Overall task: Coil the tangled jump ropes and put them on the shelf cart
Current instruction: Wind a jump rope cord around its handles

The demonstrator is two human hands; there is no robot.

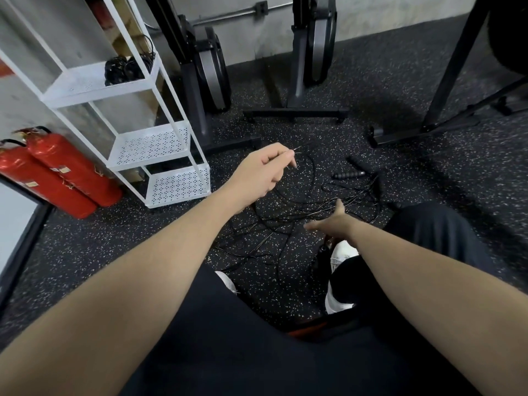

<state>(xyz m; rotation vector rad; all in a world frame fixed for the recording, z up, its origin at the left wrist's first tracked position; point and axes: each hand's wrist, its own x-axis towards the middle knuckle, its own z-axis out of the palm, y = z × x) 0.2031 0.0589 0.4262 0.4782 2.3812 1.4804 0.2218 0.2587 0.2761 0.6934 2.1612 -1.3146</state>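
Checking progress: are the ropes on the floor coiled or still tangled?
Tangled: the ropes sprawl in loose crossing loops on the floor; the left hand pinches one strand.

1. No legible text, brand, number or sign appears anywhere in the head view.
2. Fire extinguishers: small pale labels are fixed to the red cylinders, but the print on them is too small and blurred to read.
3. Shelf cart: its white perforated trays carry no readable marking.
4. Jump ropes on the floor: their handles show no readable lettering.
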